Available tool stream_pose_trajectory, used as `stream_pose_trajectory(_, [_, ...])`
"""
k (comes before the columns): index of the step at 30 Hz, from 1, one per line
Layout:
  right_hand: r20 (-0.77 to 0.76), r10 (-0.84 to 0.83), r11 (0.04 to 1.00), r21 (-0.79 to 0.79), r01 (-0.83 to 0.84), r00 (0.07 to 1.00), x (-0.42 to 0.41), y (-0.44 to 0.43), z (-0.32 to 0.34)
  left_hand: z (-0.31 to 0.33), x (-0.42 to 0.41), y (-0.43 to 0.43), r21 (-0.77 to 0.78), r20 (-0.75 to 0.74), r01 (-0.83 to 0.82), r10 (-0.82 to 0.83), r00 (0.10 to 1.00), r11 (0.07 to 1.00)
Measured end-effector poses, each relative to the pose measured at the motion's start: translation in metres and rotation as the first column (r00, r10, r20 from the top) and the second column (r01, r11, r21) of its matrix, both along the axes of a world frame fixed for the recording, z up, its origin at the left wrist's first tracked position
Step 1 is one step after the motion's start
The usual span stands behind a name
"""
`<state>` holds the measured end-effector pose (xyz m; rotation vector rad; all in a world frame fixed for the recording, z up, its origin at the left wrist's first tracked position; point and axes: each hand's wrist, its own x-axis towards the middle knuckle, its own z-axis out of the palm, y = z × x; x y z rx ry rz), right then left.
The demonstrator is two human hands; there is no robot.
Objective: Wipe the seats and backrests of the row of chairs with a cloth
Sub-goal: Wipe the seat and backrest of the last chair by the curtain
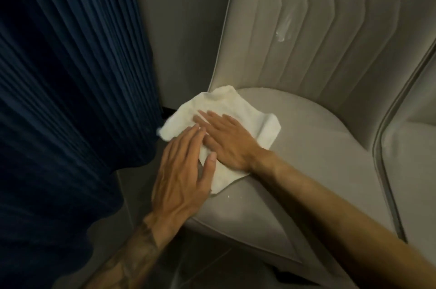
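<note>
A white cloth point(238, 104) lies spread on the left part of a beige upholstered chair seat point(306, 147). My right hand point(226, 137) presses flat on the cloth, fingers stretched toward the left. My left hand point(184, 175) lies flat over the cloth's near left corner, its fingertips touching my right hand. The chair's quilted backrest point(330, 36) rises behind, with a whitish smear point(283, 29) on it.
A dark blue pleated curtain point(66, 100) hangs close on the left of the chair. A grey wall point(184, 29) stands behind. The edge of a second beige chair point(410, 159) adjoins on the right. Dark tiled floor point(212, 270) shows below.
</note>
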<state>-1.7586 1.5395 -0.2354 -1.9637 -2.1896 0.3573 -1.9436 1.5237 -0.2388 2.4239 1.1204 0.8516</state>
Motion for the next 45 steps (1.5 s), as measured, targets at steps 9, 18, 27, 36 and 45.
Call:
stream_pose_trajectory(9, [0.040,-0.078,0.997,-0.013,0.078,0.996,-0.014,-0.002,0.011,-0.002,-0.001,0.002,0.074,0.047,-0.038,0.034,0.998,0.997])
stream_pose_trajectory(18, [0.210,-0.233,0.970,-0.025,0.244,0.949,0.038,0.018,0.020,-0.006,-0.002,0.006,0.085,0.051,-0.060,0.056,0.997,0.995])
stream_pose_trajectory(27, [0.112,-0.168,0.986,0.031,0.165,0.979,0.081,-0.014,0.015,-0.009,-0.002,0.007,0.058,0.003,-0.056,0.056,0.998,0.997])
stream_pose_trajectory(36, [0.129,-0.354,0.932,-0.032,0.361,0.926,0.056,-0.081,0.012,-0.006,-0.002,0.005,-0.013,0.008,-0.088,0.088,0.996,0.996])
stream_pose_trajectory(45, [0.088,-0.209,0.977,-0.026,0.212,0.974,0.039,-0.171,0.020,0.001,-0.005,0.003,-0.052,-0.038,-0.023,0.021,0.999,0.998])
